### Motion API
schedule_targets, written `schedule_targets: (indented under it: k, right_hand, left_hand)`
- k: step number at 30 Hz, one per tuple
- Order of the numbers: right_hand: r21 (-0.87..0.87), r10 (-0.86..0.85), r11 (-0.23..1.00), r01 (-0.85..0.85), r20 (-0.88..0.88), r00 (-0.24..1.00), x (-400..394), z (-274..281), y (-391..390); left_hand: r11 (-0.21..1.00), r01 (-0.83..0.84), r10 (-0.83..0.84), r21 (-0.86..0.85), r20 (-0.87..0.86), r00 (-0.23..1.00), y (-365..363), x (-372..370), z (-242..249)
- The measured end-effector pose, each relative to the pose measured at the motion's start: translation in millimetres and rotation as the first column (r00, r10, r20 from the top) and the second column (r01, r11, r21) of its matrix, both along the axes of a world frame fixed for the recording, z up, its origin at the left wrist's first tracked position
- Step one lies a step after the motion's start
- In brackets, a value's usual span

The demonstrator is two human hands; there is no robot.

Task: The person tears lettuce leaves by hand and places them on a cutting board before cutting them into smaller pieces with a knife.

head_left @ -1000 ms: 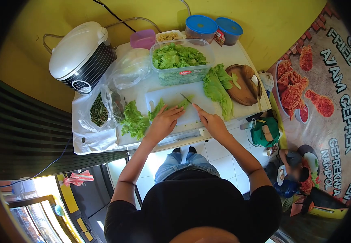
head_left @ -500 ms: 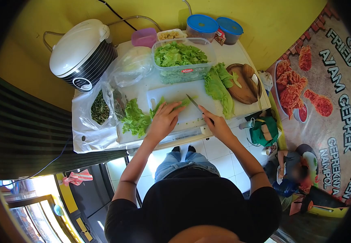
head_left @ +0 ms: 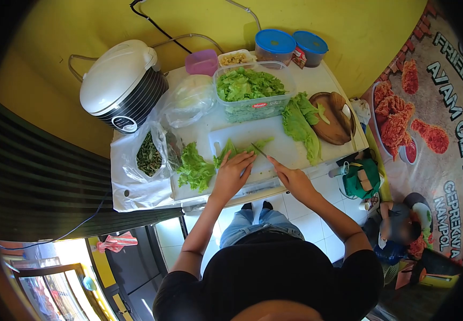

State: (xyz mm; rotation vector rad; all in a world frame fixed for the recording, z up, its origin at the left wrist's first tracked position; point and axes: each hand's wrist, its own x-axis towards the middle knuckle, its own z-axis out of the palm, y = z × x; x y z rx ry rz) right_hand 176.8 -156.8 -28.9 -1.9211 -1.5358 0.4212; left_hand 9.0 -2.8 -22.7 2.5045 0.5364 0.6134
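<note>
plastic tub (head_left: 257, 110): held cut lettuce (head_left: 250, 85) (nearly full)
clear bag (head_left: 159, 135): held dark greens (head_left: 148, 156)
left hand (head_left: 233, 175): lay open over leaf (head_left: 232, 148)
right hand (head_left: 297, 184): gripped knife (head_left: 258, 150)

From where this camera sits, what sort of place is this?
Probably the prep corner of a small fried-chicken eatery. A banner reads "AYAM GEPREK"; a rice cooker stands on the worktop; a tub of leafy greens sits just beyond the cutting board.
</note>
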Motion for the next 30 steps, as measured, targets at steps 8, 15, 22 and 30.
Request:
schedule_targets:
  k: [8, 15, 22, 30]
  right_hand:
    - [-0.069, 0.003, 0.998, 0.003, 0.090, 0.996, -7.0, -5.3, 5.9]
    - [-0.112, -0.011, 0.994, 0.006, -0.047, 0.999, -3.1, 3.5, -14.5]
    - [-0.006, -0.009, 1.000, 0.008, -0.131, 0.991, 6.3, -3.0, 14.2]
    - [-0.188, -0.119, 0.980, 0.059, -0.327, 0.938, 12.9, 44.5, 8.6]
  left_hand:
    - [1.000, -0.009, 0.009, -0.022, -0.012, 1.000, 0.3, -0.4, -1.0]
    - [1.000, -0.013, 0.013, -0.007, -0.028, 1.000, -0.3, -1.0, 0.6]
    - [1.000, -0.002, 0.002, -0.010, -0.031, 1.000, -0.9, 6.2, -1.6]
    - [0.997, -0.072, 0.071, 0.036, 0.037, 0.997, 6.9, 0.2, 30.0]
